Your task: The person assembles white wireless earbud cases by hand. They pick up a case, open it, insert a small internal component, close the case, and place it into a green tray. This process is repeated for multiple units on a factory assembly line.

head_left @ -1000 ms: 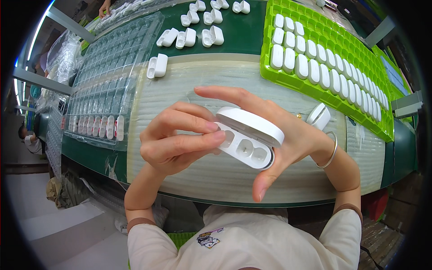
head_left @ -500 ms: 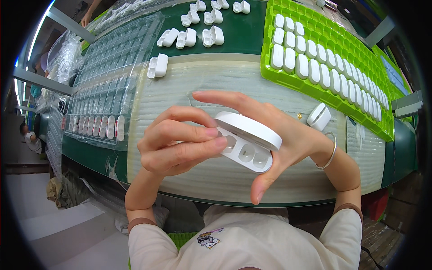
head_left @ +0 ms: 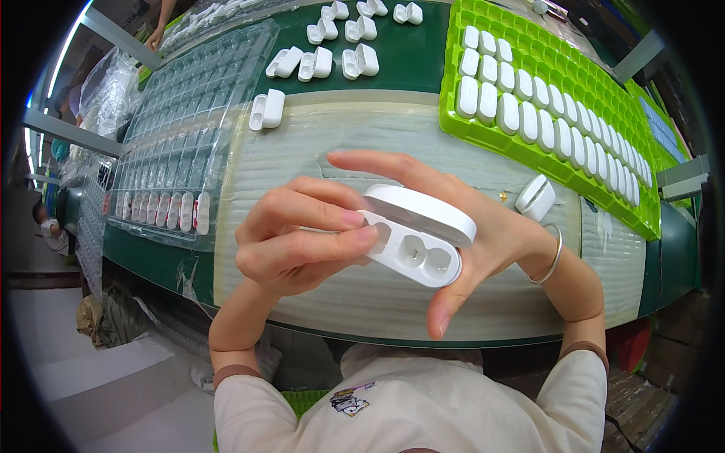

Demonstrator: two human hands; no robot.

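Over the middle of the work mat I hold a white earbud charging case [head_left: 396, 252], its lid raised and its round wells facing up toward me. My left hand [head_left: 291, 238] is closed on the left end, with fingertips at the leftmost well. My right hand [head_left: 491, 219] holds the other end, thumb below the case and palm behind the lid, with its index finger stretched out to the left. The fingers hide part of the left end. Beside my right wrist stands another white case [head_left: 535, 197], slightly open.
Several open white cases [head_left: 359, 62] stand at the back on the green tabletop. At right, a lime-green tray [head_left: 453, 124] holds rows of white cases. A clear plastic tray [head_left: 174, 98] at left has white pieces in its front row. A small gold-coloured bit [head_left: 503, 197] lies on the mat.
The held case has tipped slightly, so its wells show a little more. Both hands keep their grip and have barely shifted.
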